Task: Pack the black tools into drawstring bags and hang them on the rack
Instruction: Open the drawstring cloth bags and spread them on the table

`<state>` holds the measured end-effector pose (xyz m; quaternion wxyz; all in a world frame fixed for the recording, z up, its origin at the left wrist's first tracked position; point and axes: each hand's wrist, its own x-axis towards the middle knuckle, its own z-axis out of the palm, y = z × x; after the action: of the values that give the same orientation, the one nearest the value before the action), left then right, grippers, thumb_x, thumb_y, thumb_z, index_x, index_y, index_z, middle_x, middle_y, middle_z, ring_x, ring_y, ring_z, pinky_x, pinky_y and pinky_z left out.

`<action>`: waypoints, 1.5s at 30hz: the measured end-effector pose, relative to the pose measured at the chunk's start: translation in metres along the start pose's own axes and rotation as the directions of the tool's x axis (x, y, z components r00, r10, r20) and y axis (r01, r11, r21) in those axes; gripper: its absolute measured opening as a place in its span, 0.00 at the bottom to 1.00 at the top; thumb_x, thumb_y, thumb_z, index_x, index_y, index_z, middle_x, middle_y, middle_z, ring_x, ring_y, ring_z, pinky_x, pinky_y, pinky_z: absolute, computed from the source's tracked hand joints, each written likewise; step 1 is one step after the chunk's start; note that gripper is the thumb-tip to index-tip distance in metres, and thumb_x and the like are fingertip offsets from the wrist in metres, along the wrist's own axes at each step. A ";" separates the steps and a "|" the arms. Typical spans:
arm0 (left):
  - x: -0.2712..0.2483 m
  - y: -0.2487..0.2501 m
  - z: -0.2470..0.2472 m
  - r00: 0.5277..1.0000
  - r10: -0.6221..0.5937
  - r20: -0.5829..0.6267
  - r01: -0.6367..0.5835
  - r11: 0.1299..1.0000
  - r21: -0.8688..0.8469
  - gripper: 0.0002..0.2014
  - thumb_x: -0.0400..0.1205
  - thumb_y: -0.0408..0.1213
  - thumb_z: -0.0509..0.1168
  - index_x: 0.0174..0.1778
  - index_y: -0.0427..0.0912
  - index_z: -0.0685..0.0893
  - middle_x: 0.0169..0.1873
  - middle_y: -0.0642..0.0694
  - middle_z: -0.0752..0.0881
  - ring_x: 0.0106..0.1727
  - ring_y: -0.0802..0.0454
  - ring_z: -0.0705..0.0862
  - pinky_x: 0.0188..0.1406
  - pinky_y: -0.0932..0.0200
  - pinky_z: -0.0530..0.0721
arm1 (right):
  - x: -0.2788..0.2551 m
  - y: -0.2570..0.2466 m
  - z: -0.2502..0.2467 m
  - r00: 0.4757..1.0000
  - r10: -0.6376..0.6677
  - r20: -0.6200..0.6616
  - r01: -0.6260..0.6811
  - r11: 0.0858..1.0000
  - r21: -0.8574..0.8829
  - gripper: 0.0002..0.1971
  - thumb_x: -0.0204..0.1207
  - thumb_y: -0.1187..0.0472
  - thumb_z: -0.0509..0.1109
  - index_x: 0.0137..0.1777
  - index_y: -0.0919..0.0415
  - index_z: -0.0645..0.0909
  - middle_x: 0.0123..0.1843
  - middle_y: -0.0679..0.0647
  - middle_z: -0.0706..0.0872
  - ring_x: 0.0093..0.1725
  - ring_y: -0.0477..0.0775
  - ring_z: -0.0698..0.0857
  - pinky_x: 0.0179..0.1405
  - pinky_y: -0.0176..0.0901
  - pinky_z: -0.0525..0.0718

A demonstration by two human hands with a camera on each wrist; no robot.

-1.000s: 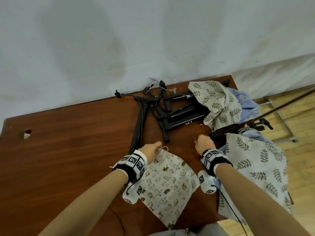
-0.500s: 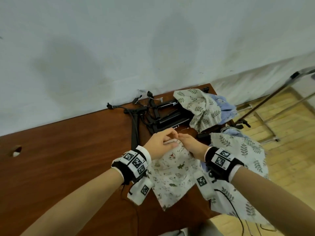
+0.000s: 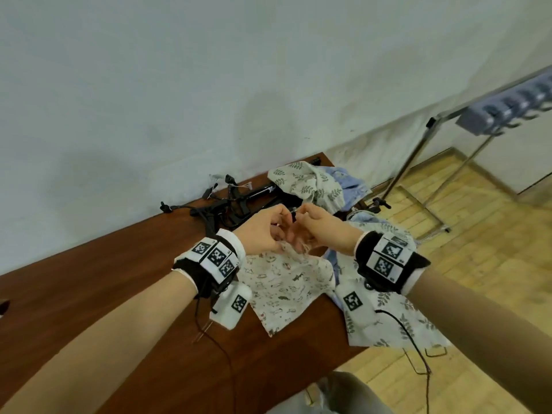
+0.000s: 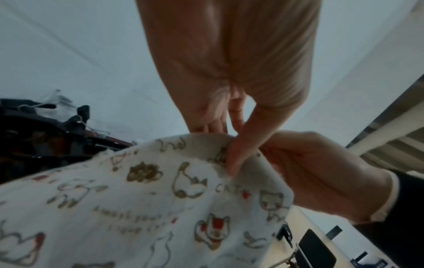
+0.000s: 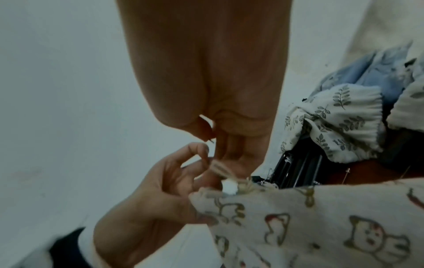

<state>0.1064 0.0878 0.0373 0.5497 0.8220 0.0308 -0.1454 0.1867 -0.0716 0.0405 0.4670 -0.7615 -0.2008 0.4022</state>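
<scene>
Cotton, cream, printed with small cats: one drawstring bag, its top lifted off the brown wooden surface, its bottom trailing near the front edge. Left hand and right hand meet at its mouth, fingers curled and pinching the cloth and its cord.

Head view: black tools in a tangled heap at the far edge of the surface, by the white wall. Leaf-print bag lies partly over the heap, blue cloth just behind it. A second leaf-print bag hangs over the right edge, beneath the right wrist. Metal rack stands on the wooden floor, far right; only this view shows it.

Left wrist view: thumb pressed on the folded hem of the cat bag; printed word "CAT" legible, unreadable from the head.

Right wrist view: pale cord drawn between the fingertips of both hands, with a small white tuft at the hem; the head view hides this detail.
</scene>
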 end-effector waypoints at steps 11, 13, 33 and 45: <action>0.002 0.050 0.019 0.962 0.274 0.007 -0.258 0.894 0.367 0.26 0.72 0.20 0.65 0.54 0.53 0.65 0.42 0.45 0.84 0.42 0.49 0.86 0.43 0.44 0.86 | -0.018 0.006 -0.020 0.969 -0.139 -0.207 0.129 0.990 -0.059 0.07 0.85 0.66 0.54 0.50 0.63 0.73 0.37 0.54 0.83 0.35 0.51 0.82 0.35 0.40 0.82; 0.001 0.054 0.021 0.952 0.306 0.020 -0.287 0.864 0.413 0.26 0.73 0.24 0.68 0.55 0.55 0.65 0.40 0.52 0.81 0.39 0.55 0.84 0.41 0.53 0.87 | -0.017 0.014 -0.019 0.983 -0.111 -0.149 0.115 0.993 0.021 0.11 0.80 0.63 0.54 0.56 0.67 0.74 0.42 0.62 0.84 0.37 0.56 0.81 0.37 0.49 0.80; 0.022 0.038 -0.010 0.890 -0.180 0.420 -0.249 0.579 0.776 0.10 0.78 0.50 0.67 0.37 0.49 0.86 0.26 0.55 0.81 0.28 0.57 0.75 0.37 0.58 0.77 | -0.069 0.013 -0.085 0.982 0.131 0.139 0.003 0.719 -0.695 0.08 0.88 0.54 0.54 0.50 0.53 0.73 0.45 0.54 0.79 0.42 0.53 0.76 0.49 0.49 0.81; 0.004 0.032 0.010 0.562 0.172 0.809 -0.791 -0.174 0.587 0.18 0.76 0.54 0.65 0.54 0.46 0.84 0.68 0.47 0.79 0.83 0.48 0.58 0.80 0.39 0.49 | -0.076 0.030 -0.073 1.000 0.009 0.026 0.026 -0.005 -1.000 0.17 0.85 0.63 0.54 0.72 0.62 0.69 0.69 0.63 0.73 0.59 0.61 0.82 0.53 0.55 0.84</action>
<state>0.1152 0.0653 0.0615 -0.1417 0.8269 -0.5382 -0.0806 0.1982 -0.1783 0.0639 -0.2102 -0.8619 -0.4372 0.1479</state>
